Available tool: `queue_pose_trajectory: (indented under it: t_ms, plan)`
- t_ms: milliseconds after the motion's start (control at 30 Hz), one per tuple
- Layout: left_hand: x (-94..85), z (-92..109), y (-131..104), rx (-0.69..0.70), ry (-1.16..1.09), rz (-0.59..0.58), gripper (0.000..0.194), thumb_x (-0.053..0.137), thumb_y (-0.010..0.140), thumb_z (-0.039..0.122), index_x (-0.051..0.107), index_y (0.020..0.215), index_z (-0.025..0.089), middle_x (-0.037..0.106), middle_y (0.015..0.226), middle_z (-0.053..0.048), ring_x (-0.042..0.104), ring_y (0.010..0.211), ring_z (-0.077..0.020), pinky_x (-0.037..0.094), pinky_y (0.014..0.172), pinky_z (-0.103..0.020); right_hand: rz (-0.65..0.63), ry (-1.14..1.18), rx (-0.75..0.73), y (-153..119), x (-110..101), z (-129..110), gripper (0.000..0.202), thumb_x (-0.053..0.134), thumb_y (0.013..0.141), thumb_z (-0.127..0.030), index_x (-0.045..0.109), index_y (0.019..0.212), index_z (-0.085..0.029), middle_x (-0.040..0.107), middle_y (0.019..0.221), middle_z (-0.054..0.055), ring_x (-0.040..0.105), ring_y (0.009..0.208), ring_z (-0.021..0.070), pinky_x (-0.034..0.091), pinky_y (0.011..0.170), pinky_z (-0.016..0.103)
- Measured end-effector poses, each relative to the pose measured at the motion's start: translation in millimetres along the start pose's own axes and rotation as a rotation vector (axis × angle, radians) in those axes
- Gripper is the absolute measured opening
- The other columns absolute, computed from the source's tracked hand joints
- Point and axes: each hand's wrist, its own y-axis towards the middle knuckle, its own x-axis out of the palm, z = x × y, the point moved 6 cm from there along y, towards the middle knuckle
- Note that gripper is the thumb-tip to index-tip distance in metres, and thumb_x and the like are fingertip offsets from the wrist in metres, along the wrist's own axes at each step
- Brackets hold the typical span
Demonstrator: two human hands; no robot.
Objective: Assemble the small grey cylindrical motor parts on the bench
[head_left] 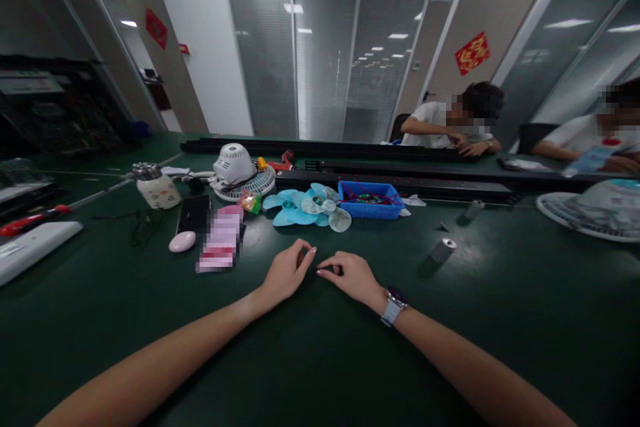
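- My left hand and my right hand are near each other on or just over the green table, tips facing in. They look apart by a small gap.
- On each hand, my thumb and pointing finger curl round with their tips close together. I cannot tell if a tiny thing is pinched there; I see nothing big in my grip.
- The fan blades are the nearest things, just past my fingertips and straight ahead. My hands do not touch them.
- The blades lie flat in a bunch that is longer from left to right than from front to back. The blue ones are at the left and middle, and see-through ones are at the right end. Their round middles seem to face up.
- Right beside the blades, on the right, is a blue tray with wires in it.
- Left of the blades is a pink striped thing, partly blurred.
- Farther right, a metal can shape lies tilted.
- Behind the blades, to the left, is a white fan part.
- Two people sit across, on the right.
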Motion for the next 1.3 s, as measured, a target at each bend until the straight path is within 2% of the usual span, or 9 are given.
queue_pose_trajectory:
  t_ms: [167, 300, 467, 567, 667, 767, 933, 1133, 1300]
  plan:
    - [-0.2, 2.6, -1.6, 0.007, 0.064, -0.025, 0.030, 0.040, 0.098, 0.044, 0.057, 0.098, 0.019, 0.057, 0.065, 0.002, 0.057, 0.060, -0.0165, 0.036, 0.057, -0.026, 0.070, 0.023, -0.016, -4.1, -7.5, -5.2, 0.018, 0.060, 0.091, -0.039, 0.072, 0.099, -0.028, 0.063, 0.079, -0.001, 0.057, 0.069, 0.0130, 0.040, 0.065, 0.027]
    - [-1.9, 2.9, -2.8, 0.007, 0.108, -0.039, 0.031, 0.039, 0.099, 0.045, 0.057, 0.098, 0.020, 0.057, 0.063, 0.002, 0.057, 0.058, -0.0166, 0.035, 0.056, -0.026, 0.279, -0.131, -0.089, -30.1, -51.8, 1.7, 0.018, 0.054, 0.095, -0.034, 0.068, 0.101, -0.025, 0.069, 0.095, 0.002, 0.062, 0.084, 0.0168, 0.041, 0.079, 0.032]
    - [-0.8, 4.8, -2.7, 0.017, 0.135, -0.071, 0.031, 0.038, 0.099, 0.044, 0.057, 0.100, 0.020, 0.057, 0.063, 0.002, 0.058, 0.057, -0.0165, 0.034, 0.055, -0.025, 0.774, -0.478, -0.037, -96.2, -144.2, 62.9, 0.022, 0.056, 0.091, -0.041, 0.067, 0.095, -0.021, 0.071, 0.098, 0.009, 0.064, 0.095, 0.0257, 0.040, 0.093, 0.045]
    - [0.8, 6.1, -2.2, 0.024, 0.141, -0.085, 0.030, 0.038, 0.099, 0.044, 0.057, 0.101, 0.020, 0.057, 0.063, 0.002, 0.058, 0.057, -0.0162, 0.034, 0.056, -0.025, 0.911, -0.514, 0.114, -124.3, -176.0, 112.8, 0.032, 0.051, 0.091, -0.047, 0.067, 0.092, -0.019, 0.071, 0.098, 0.014, 0.064, 0.096, 0.0286, 0.045, 0.090, 0.045]
    - [2.2, 5.3, -2.4, 0.018, 0.138, -0.099, 0.031, 0.038, 0.099, 0.045, 0.057, 0.102, 0.020, 0.057, 0.063, 0.003, 0.057, 0.056, -0.0158, 0.035, 0.056, -0.025, 0.880, -0.428, 0.303, -133.8, -178.5, 151.3, 0.047, 0.042, 0.090, -0.059, 0.066, 0.094, -0.019, 0.071, 0.096, 0.014, 0.066, 0.091, 0.0301, 0.049, 0.082, 0.044]
    - [2.8, 4.7, -2.6, 0.015, 0.143, -0.111, 0.031, 0.038, 0.099, 0.045, 0.056, 0.103, 0.020, 0.056, 0.063, 0.003, 0.057, 0.057, -0.0160, 0.035, 0.056, -0.025, 0.864, -0.289, 0.453, -136.0, -170.7, 169.0, 0.055, 0.039, 0.088, -0.065, 0.065, 0.098, -0.018, 0.072, 0.093, 0.013, 0.068, 0.082, 0.0284, 0.051, 0.073, 0.041]
    - [4.0, 5.7, -1.8, 0.011, 0.161, -0.132, 0.032, 0.037, 0.099, 0.045, 0.056, 0.103, 0.020, 0.054, 0.061, 0.004, 0.057, 0.058, -0.0164, 0.035, 0.056, -0.025, 0.879, -0.272, 0.382, -129.1, -168.6, 165.3, 0.054, 0.041, 0.087, -0.065, 0.066, 0.099, -0.019, 0.071, 0.099, 0.012, 0.067, 0.092, 0.0289, 0.049, 0.084, 0.043]
    - [5.3, 7.2, -2.6, 0.046, 0.154, -0.157, 0.029, 0.037, 0.099, 0.041, 0.056, 0.103, 0.021, 0.056, 0.064, 0.003, 0.057, 0.058, -0.0157, 0.036, 0.057, -0.025, 0.774, -0.203, 0.379, -121.9, -162.8, 178.0, 0.051, 0.046, 0.086, -0.066, 0.067, 0.100, -0.021, 0.072, 0.099, 0.009, 0.068, 0.091, 0.0268, 0.051, 0.085, 0.042]
    - [6.2, 7.1, -3.3, 0.078, 0.153, -0.170, 0.027, 0.038, 0.099, 0.041, 0.056, 0.103, 0.020, 0.057, 0.066, 0.002, 0.057, 0.058, -0.0155, 0.035, 0.057, -0.025, 0.840, -0.169, 0.410, -125.4, -164.9, 181.7, 0.049, 0.046, 0.087, -0.064, 0.066, 0.098, -0.020, 0.073, 0.097, 0.010, 0.069, 0.088, 0.0253, 0.052, 0.082, 0.040]
